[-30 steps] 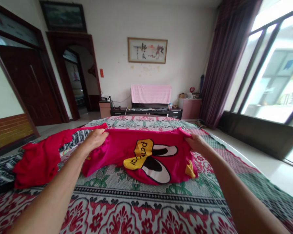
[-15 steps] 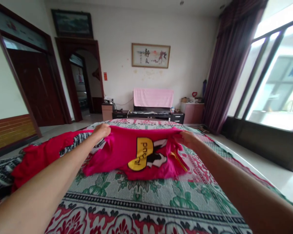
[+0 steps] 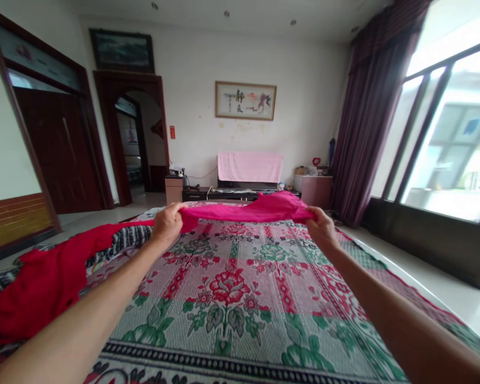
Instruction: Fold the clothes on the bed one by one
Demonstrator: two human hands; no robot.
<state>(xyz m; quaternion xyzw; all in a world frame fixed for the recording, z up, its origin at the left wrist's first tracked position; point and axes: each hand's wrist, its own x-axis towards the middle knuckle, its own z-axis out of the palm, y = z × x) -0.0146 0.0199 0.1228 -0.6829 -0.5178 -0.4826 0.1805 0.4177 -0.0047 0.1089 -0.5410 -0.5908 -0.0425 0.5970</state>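
Note:
A bright pink garment [image 3: 244,213] is stretched between my two hands above the far part of a flowered bedspread. Its left end is pinched in my left hand [image 3: 168,224], fingers closed. At the other end, my right hand [image 3: 321,226] grips the cloth with fingers closed too. Seen almost edge-on, the garment shows as a narrow band with a raised fold toward the right, and its printed front is out of sight. Beneath it spreads the green, red and white bedspread [image 3: 230,288].
Left of my arm lie a heaped red garment [image 3: 50,274] and black-and-white patterned cloth [image 3: 130,239]. Beyond the bed stand a low cabinet with a pink cloth [image 3: 250,167] over a screen and a side cabinet [image 3: 318,188]. A purple curtain [image 3: 370,122] hangs at the right.
The pink garment has swung up and away from me, from hanging down with its yellow print showing to a thin raised band. Both hands still hold its ends.

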